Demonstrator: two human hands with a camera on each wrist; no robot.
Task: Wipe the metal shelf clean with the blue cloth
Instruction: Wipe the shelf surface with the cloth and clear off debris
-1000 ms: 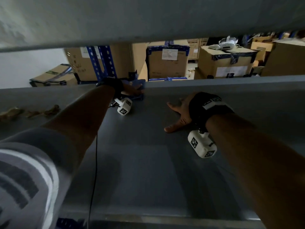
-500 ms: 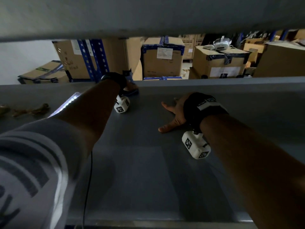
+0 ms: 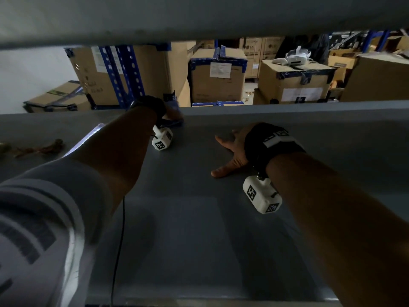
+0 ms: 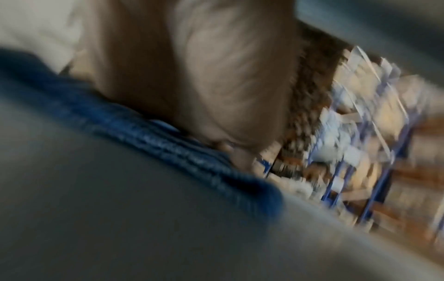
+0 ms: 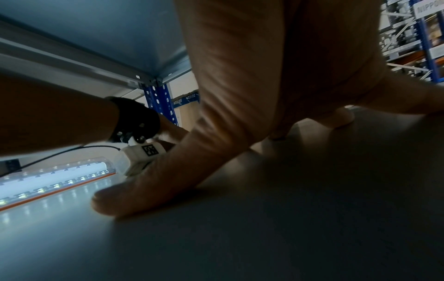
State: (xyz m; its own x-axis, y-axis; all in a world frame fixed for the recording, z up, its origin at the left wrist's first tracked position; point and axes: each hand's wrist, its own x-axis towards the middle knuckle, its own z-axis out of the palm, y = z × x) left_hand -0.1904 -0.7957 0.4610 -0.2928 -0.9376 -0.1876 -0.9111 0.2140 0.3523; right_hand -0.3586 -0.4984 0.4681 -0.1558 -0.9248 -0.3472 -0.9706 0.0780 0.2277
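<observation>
The grey metal shelf (image 3: 188, 229) stretches out in front of me. A folded blue cloth (image 3: 176, 121) lies at its far edge, and my left hand (image 3: 169, 111) presses down on it. In the blurred left wrist view my palm (image 4: 216, 85) lies over the blue cloth (image 4: 168, 150) at the shelf's rim. To the right, my right hand (image 3: 230, 151) rests flat on the bare shelf with fingers spread. Its thumb (image 5: 144, 190) lies along the surface, and it holds nothing.
A lit LED tube (image 3: 88, 138) lies on the shelf under my left arm. Dry brown debris (image 3: 37, 148) sits at the far left. The upper shelf (image 3: 199, 16) hangs low overhead. A blue upright (image 3: 124, 72) and cardboard boxes (image 3: 218, 78) stand behind.
My left hand has slid the cloth slightly left along the far edge. The right hand has stayed planted. The lit tube has come into view beside my left arm.
</observation>
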